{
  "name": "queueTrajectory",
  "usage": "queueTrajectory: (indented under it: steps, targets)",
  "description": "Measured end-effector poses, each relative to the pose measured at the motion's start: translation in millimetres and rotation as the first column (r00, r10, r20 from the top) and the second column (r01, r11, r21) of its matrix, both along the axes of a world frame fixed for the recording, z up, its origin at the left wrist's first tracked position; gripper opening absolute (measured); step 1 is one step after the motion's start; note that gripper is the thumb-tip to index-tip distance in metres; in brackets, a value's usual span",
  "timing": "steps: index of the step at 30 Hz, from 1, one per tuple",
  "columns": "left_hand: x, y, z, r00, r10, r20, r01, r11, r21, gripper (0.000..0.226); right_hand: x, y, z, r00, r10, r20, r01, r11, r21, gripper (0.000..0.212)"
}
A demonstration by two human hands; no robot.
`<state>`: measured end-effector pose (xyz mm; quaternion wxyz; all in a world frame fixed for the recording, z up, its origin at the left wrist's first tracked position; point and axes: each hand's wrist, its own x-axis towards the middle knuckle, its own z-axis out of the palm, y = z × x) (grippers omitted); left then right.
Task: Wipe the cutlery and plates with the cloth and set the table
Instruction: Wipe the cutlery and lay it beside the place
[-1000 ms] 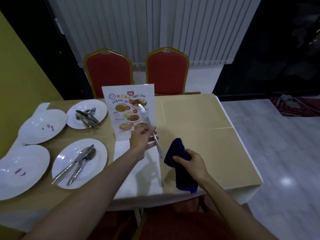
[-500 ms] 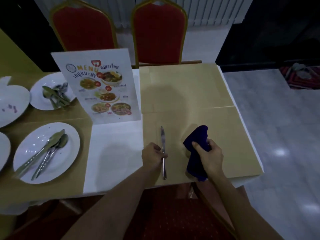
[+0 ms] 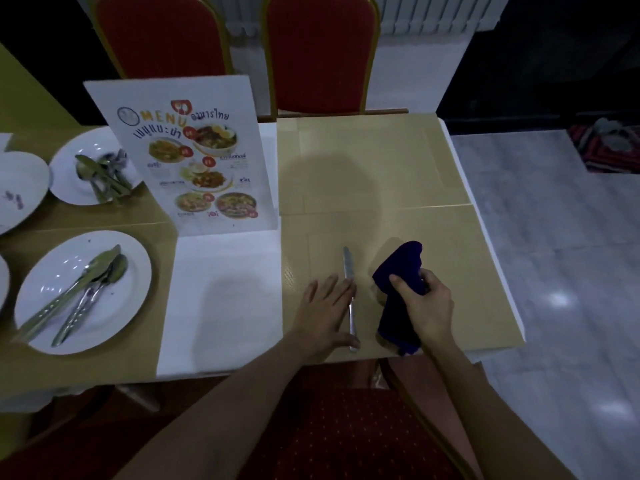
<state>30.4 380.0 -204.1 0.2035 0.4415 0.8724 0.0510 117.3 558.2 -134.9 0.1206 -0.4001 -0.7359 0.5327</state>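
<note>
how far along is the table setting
Early. Done: one knife lies on the near placemat. In hand: left hand rests flat against it, right hand grips the blue cloth. Left: cutlery on the near plate and far plate, plus the plates themselves.

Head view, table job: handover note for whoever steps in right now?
Left hand: open, flat on the near right placemat, fingers against the knife.
Right hand: grips the blue cloth over the same placemat.
Done: the knife lies on that placemat.
To do: cutlery on the near plate and on the far plate, plus the plates at the left edge, to wipe and set.
</note>
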Motion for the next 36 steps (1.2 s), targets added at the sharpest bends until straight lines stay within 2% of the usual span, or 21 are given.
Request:
queueTrajectory:
  steps: [6, 11, 14, 17, 20, 21, 22, 25, 27, 32, 34, 36]
  targets:
    - [4.5, -10.9, 5.8, 0.997, 0.060, 0.040, -0.062, 0.996, 0.065, 0.113, 8.1, 1.9, 10.3, 1.000, 0.005, 0.009, -0.006, 0.998, 0.061, 0.015]
    - [-28.0, -86.2, 31.7, 0.957, 0.288, -0.023, -0.285, 0.954, 0.087, 0.083, -26.3, -38.5, 27.7, 0.987, 0.157, 0.035, -0.160, 0.977, 0.139, 0.016]
    - [-45.7, -158.5, 50.2, 0.850, 0.526, -0.034, -0.505, 0.831, 0.234, 0.057, -60.1, -89.8, 36.7, 0.950, 0.310, 0.045, -0.313, 0.936, 0.159, 0.022]
    - [-58.4, -228.9, 57.0, 0.681, 0.725, -0.107, -0.623, 0.649, 0.437, 0.031, -86.2, -138.8, 40.2, 0.914, 0.404, 0.047, -0.405, 0.898, 0.170, 0.025]
    - [-80.2, -288.6, 61.7, 0.447, 0.884, -0.140, -0.817, 0.467, 0.339, 0.025, -100.2, -178.0, 41.6, 0.879, 0.467, 0.094, -0.476, 0.862, 0.173, 0.029]
    - [-89.5, -309.5, 61.9, 0.406, 0.901, -0.153, -0.856, 0.434, 0.280, 0.026, -103.6, -193.6, 41.2, 0.868, 0.484, 0.111, -0.496, 0.849, 0.182, 0.028]
    - [-97.5, -324.5, 60.1, 0.410, 0.896, -0.171, -0.871, 0.441, 0.218, 0.028, -105.3, -204.7, 41.5, 0.862, 0.492, 0.123, -0.507, 0.841, 0.188, 0.027]
    - [-114.6, -349.4, 54.3, 0.525, 0.811, -0.259, -0.832, 0.553, 0.045, 0.032, -108.0, -231.6, 40.5, 0.850, 0.503, 0.157, -0.526, 0.824, 0.211, 0.025]
    - [-122.1, -352.8, 50.0, 0.576, 0.760, -0.300, -0.798, 0.603, -0.005, 0.035, -107.9, -240.6, 41.1, 0.846, 0.503, 0.177, -0.532, 0.817, 0.223, 0.023]
    - [-129.2, -354.6, 46.5, 0.637, 0.684, -0.356, -0.758, 0.640, -0.125, 0.035, -106.7, -258.6, 46.2, 0.844, 0.496, 0.202, -0.532, 0.822, 0.204, 0.024]
    - [-129.4, -353.0, 50.7, 0.637, 0.720, -0.276, -0.765, 0.636, -0.107, 0.036, -108.1, -264.4, 49.5, 0.819, 0.522, 0.239, -0.566, 0.803, 0.187, 0.023]
    - [-129.3, -349.8, 59.6, 0.571, 0.818, -0.067, -0.820, 0.573, 0.005, 0.035, -112.2, -268.7, 55.7, 0.760, 0.576, 0.301, -0.636, 0.755, 0.160, 0.021]
